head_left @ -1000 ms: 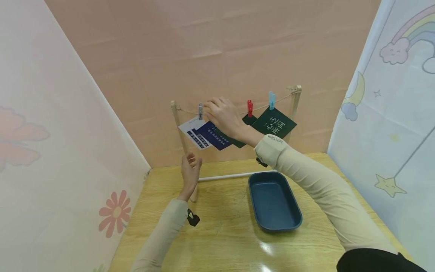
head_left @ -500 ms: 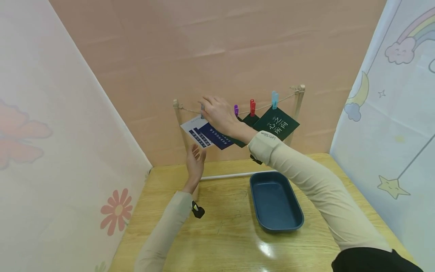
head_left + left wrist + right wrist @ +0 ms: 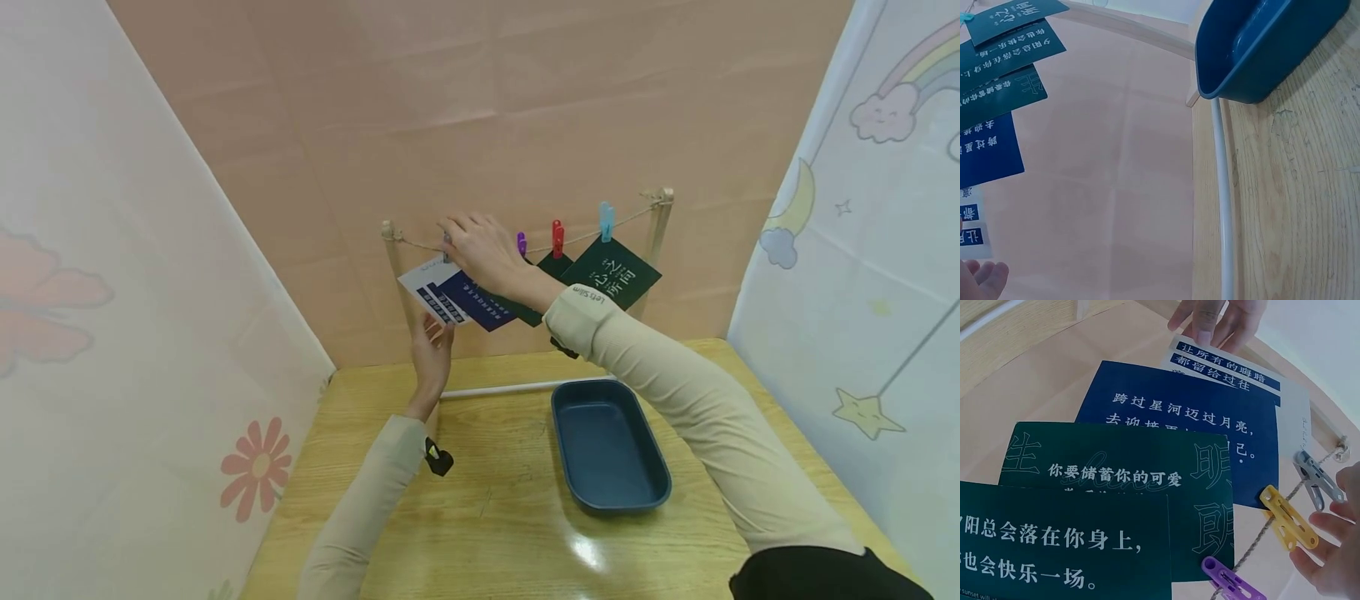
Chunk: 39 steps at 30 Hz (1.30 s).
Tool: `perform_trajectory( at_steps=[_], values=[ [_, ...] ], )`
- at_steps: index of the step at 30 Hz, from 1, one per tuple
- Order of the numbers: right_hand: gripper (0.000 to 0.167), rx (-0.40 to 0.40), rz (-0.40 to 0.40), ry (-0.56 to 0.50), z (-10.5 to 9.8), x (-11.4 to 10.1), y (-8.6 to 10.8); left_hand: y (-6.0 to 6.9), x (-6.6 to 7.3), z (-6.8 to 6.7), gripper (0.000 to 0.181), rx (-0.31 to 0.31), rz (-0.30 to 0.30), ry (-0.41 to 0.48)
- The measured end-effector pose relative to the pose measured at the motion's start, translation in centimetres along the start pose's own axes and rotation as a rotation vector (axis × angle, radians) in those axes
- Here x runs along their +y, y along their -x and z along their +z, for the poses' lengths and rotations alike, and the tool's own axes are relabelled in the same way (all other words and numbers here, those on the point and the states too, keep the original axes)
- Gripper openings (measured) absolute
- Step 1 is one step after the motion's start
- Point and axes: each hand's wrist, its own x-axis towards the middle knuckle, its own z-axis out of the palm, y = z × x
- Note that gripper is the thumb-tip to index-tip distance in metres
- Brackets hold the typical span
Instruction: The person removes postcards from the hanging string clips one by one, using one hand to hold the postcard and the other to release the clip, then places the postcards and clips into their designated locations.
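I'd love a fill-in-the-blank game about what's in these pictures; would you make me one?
The fingers touching the white card belong to the ____ hand.
Between the yellow peg and the red peg sits a ____ peg.
The light blue peg holds a ____ card.
The tray on the table is coloured ____.
Missing words: left; purple; green; blue.

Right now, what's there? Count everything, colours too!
white card: one, white and blue, leftmost
blue card: one, blue, overlapping it
green cards: three, green, further right
pegs: five, grey, yellow, purple, red, light blue, along string
string: one, tan, between posts
posts: two, tan, string's ends
rod: one, white, below cards
tray: one, blue, on table
table: one, yellow, underneath
backdrop: one, peach, behind
walls: two, white, sides
sleeves: two, beige, arms
devices: two, black, wrists
left hand: one, at white card
right hand: one, by pegs
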Motion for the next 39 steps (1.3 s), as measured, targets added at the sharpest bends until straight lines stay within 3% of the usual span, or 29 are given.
perform_trajectory(
  at_steps=[14, 20, 25, 31, 39],
  values=[
    [0.038, -0.048, 0.01, 0.061, 0.1, -0.3, -1.0, -0.4, 0.2, -0.1, 0.038, 0.031, 0.033, -0.022],
    [0.037, -0.105, 0.033, 0.087, -0.1, -0.4, -1.3, -0.7, 0.3, -0.2, 0.034, 0.046, 0.012, 0.007],
    [0.033, -0.108, 0.045, 0.101, -0.2, -0.5, -1.4, -1.0, 0.4, -0.4, 0.026, 0.057, 0.002, 0.034],
    [0.031, -0.135, 0.063, 0.075, -0.8, -0.7, -1.4, -0.7, 1.0, -0.7, 0.021, 0.069, -0.003, 0.034],
    [0.039, -0.142, 0.116, 0.053, -1.2, -0.7, -1.8, -0.4, 1.6, -0.7, 0.02, 0.086, 0.035, 0.018]
  ],
)
